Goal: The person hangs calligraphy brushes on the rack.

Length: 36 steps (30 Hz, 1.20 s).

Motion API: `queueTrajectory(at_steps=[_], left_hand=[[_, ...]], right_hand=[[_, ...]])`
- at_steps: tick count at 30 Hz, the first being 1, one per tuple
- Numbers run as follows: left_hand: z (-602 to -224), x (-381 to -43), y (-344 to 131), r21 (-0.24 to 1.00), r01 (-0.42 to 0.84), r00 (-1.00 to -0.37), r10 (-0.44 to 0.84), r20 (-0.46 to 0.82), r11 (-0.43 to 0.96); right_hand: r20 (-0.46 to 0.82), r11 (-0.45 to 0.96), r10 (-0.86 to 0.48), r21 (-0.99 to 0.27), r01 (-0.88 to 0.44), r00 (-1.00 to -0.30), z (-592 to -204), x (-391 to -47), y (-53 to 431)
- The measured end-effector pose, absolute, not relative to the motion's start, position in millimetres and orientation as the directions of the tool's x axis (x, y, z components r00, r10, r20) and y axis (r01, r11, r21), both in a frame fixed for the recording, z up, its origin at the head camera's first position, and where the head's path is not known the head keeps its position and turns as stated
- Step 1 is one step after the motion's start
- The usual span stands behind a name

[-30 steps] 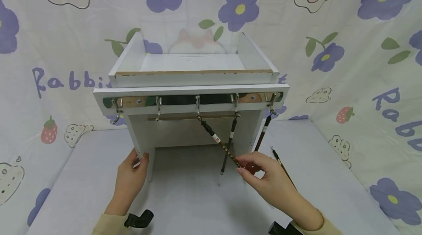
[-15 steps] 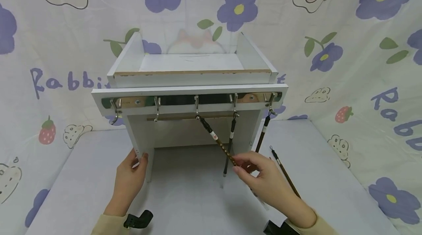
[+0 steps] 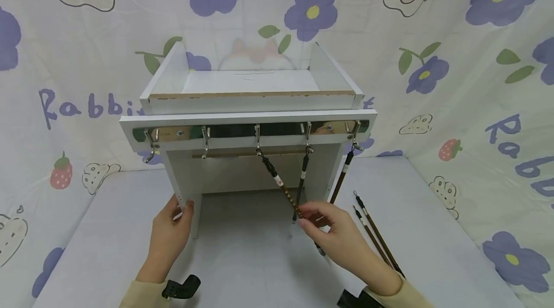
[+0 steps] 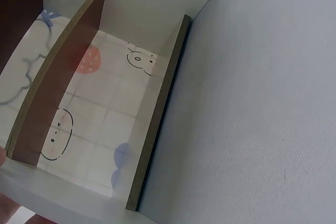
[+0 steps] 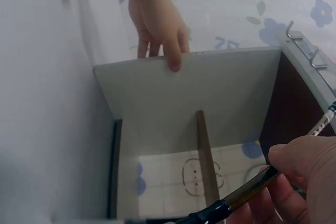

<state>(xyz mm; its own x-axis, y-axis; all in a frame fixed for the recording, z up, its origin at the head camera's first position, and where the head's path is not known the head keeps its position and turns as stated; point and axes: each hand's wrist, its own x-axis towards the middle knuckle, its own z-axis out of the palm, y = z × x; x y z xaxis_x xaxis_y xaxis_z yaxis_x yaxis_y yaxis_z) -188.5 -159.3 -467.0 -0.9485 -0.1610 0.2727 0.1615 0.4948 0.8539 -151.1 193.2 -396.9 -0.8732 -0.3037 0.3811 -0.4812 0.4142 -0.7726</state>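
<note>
My right hand [image 3: 335,233] pinches the lower shaft of a patterned calligraphy brush [image 3: 278,180], whose top loop is on the middle hook [image 3: 258,140] of the hook rail. The brush slants down to the right; its black lower end [image 5: 210,213] shows beyond the fingers in the right wrist view. To its right, two other brushes hang from their own hooks, a dark one [image 3: 304,168] and a brown one [image 3: 344,173]. My left hand [image 3: 170,238] grips the edge of the left side panel [image 5: 184,87] of the white shelf [image 3: 246,116], thumb on the inner face.
Two more brushes lie on the white table at the right, a longer one [image 3: 378,231] beside a shorter one [image 3: 365,224], partly behind my right forearm. The two left hooks, including the leftmost hook [image 3: 150,147], hold nothing. A patterned cloth [image 3: 467,72] hangs behind.
My right hand has moved left with the lower end of the held brush, which now slants less. The dark hanging brush has swung slightly. More of the lying brushes shows. My left hand stays put.
</note>
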Motion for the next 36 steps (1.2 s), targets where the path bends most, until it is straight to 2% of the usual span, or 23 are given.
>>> queueTrajectory(at_steps=[11, 25, 36], left_hand=[[-467.4, -188.0, -160.7, 0.871, 0.141, -0.959, -0.155, 0.239, 0.471], [-465.9, -189.2, -161.7, 0.862, 0.144, -0.953, -0.168, 0.253, 0.486], [-468.3, -190.1, -160.9, 0.867, 0.138, -0.955, -0.168, 0.245, 0.479]], right_hand=[[0.354, 0.370, -0.321, -0.807, -0.460, -0.879, -415.3, -152.7, 167.1], [0.490, 0.373, -0.236, -0.751, -0.544, -0.839, -429.0, -163.8, 133.4], [0.454, 0.391, -0.188, -0.779, -0.490, -0.871, -432.1, -170.1, 122.6]])
